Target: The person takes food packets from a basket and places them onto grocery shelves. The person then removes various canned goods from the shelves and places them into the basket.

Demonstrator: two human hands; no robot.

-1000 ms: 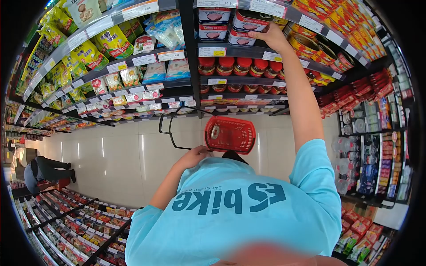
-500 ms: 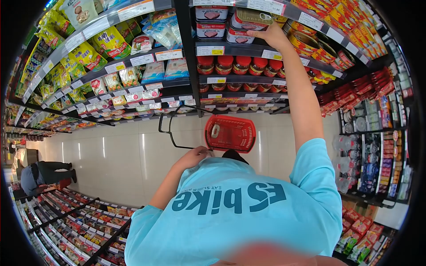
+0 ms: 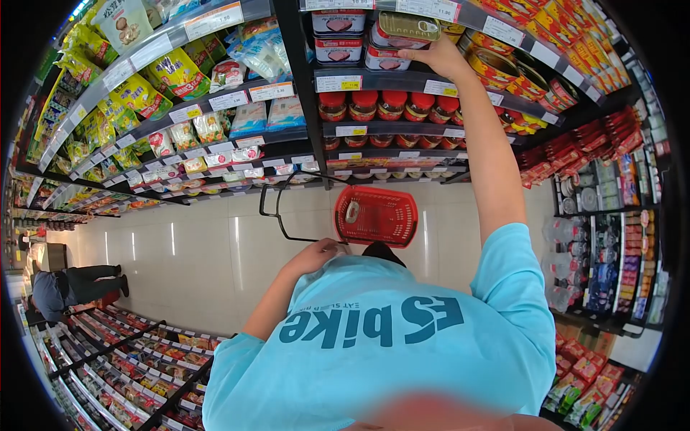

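My right hand [image 3: 440, 59] reaches up to the shelf and grips a tin of luncheon meat [image 3: 407, 29] with a pull ring on its lid. This tin rests on another one [image 3: 387, 59], and the thumb lies at the front where the two meet. More stacked tins [image 3: 338, 50] stand to the left. My left hand [image 3: 320, 254] is bent in at my waist with curled fingers; what it holds, if anything, is hidden. Just beyond it are the black handle [image 3: 279, 228] and the red shopping basket [image 3: 412, 215], with a small pale oval [image 3: 352, 212] at its left side.
Below the tins runs a row of red-lidded jars [image 3: 392, 105]. Larger round tins [image 3: 496, 68] stand right of my hand. Bagged foods [image 3: 180, 72] fill the left shelves. A person [image 3: 65, 289] is farther down the aisle, on the tiled floor [image 3: 194, 251].
The view has shifted slightly, so the shelves and basket sit a little differently in the frame. My right hand stays on the tin, and my left hand keeps its place.
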